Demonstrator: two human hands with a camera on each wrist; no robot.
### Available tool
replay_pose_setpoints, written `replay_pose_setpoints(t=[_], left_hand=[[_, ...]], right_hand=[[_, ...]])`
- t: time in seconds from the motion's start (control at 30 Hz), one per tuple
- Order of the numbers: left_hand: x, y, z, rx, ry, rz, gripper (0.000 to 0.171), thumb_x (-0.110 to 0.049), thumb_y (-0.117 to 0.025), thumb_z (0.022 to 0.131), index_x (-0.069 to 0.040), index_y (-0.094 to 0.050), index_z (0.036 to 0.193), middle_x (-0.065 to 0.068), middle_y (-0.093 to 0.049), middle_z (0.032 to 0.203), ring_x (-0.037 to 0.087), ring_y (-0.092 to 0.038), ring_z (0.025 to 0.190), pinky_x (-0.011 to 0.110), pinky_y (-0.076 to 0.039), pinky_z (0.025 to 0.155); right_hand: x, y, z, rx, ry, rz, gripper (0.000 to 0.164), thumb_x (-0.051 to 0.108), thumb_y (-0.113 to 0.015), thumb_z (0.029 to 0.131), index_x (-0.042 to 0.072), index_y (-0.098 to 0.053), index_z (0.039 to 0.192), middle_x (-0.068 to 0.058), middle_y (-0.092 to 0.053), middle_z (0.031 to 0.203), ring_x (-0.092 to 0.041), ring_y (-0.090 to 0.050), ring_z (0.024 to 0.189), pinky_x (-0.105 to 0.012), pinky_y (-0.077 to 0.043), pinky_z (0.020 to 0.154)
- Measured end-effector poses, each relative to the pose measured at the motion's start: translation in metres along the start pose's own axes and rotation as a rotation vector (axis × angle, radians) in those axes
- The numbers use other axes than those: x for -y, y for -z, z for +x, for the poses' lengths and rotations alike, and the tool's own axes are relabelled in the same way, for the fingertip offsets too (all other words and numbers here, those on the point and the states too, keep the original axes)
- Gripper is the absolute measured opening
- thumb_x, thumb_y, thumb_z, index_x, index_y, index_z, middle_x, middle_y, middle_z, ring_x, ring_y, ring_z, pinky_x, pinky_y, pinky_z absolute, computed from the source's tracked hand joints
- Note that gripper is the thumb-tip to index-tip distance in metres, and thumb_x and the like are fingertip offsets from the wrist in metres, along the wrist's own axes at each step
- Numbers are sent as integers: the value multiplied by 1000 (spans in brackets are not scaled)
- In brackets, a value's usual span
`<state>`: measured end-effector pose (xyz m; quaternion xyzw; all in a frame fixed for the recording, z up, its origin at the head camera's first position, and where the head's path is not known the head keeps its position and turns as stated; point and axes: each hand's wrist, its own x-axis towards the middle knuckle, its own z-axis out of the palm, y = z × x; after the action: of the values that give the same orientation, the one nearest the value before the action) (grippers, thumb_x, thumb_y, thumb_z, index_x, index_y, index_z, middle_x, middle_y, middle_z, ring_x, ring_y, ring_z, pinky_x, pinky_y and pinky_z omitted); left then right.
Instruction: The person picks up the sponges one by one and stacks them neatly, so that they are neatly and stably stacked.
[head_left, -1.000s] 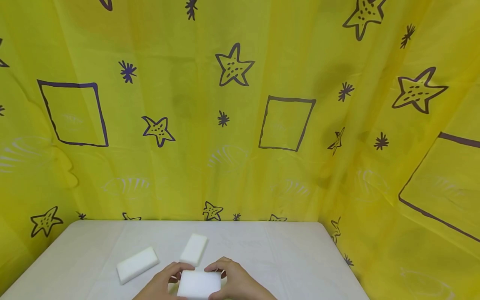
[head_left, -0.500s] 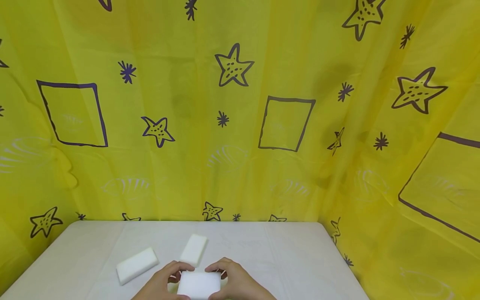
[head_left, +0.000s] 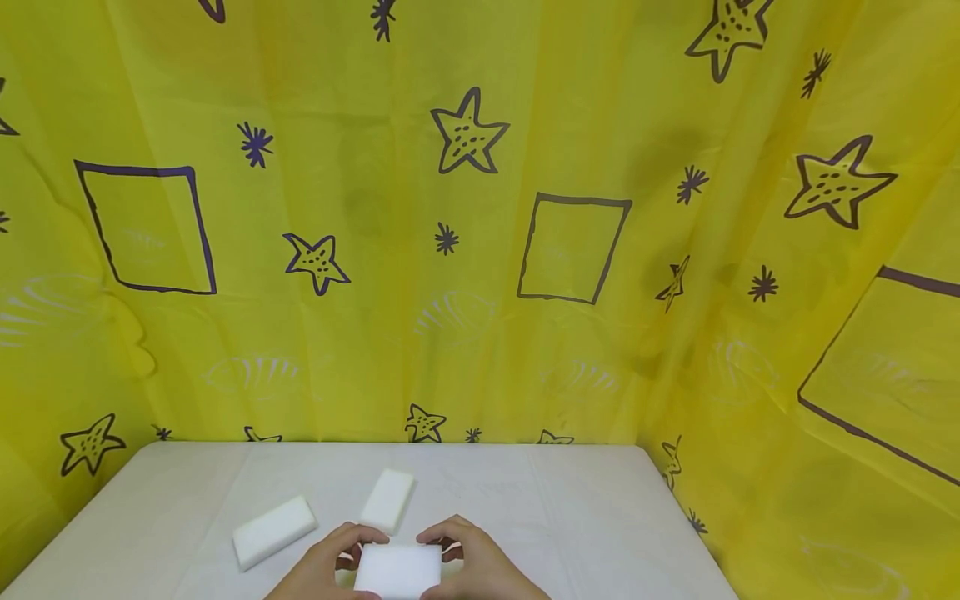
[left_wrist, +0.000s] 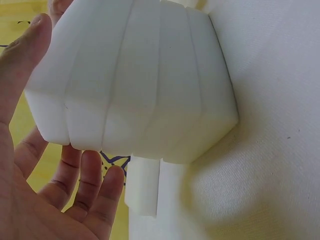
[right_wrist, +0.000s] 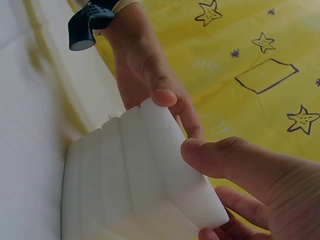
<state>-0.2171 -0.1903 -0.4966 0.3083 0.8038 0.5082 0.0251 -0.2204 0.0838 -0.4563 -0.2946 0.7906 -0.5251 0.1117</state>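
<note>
Several white foam sponges form a stack (left_wrist: 135, 80) on the table, layered flat one on another with their sides nearly flush. In the head view only the top sponge (head_left: 399, 571) of it shows clearly. My left hand (head_left: 326, 562) holds that sponge at its left end, thumb on the near side and fingers toward the far side. From the right, my right hand (head_left: 480, 565) pinches the same sponge at its corners. In the right wrist view the right thumb (right_wrist: 215, 157) lies against the top sponge's edge, and some fingertips are hidden behind the stack.
One loose white sponge (head_left: 387, 500) lies just beyond the stack, and another sponge (head_left: 274, 532) lies to the left, both on the white-covered table (head_left: 585, 517). A yellow curtain (head_left: 375, 333) with star drawings encloses the back and sides. A dark device (right_wrist: 90, 25) sits on the left wrist.
My right hand's fingers have shifted slightly to the right along the top sponge's far edge. The left hand, the stack and the loose sponges look unmoved.
</note>
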Motion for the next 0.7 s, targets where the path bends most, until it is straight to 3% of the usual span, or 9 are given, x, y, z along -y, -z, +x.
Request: replay_pose_setpoints(t=[0.37,0.6,0.7], left_hand=[[-2,0,1,5,-2,1,51,-25,-80,83,-6,-57,124,-2,-54,111,0,-48,88,25,-52,74],[-5,2,2,16,76,-10,48,-23,-77,86,-6,-57,126,-2,-54,112,0,-47,88,26,-51,76],[-9,5,4,-19,103,5,41,-21,-71,91,-4,-57,126,3,-55,111,0,-50,89,25,-51,77]], right_hand=[[-3,-1,-3,-14,-43,45,45,3,-85,71,6,-68,113,6,-57,106,-1,-54,92,-24,-50,84],[-3,-2,-2,-15,-77,59,43,3,-84,72,7,-69,113,5,-57,106,-2,-54,90,-23,-49,83],[-3,-2,-2,-17,-80,64,44,2,-84,72,7,-69,113,5,-57,106,-2,-55,91,-23,-50,84]])
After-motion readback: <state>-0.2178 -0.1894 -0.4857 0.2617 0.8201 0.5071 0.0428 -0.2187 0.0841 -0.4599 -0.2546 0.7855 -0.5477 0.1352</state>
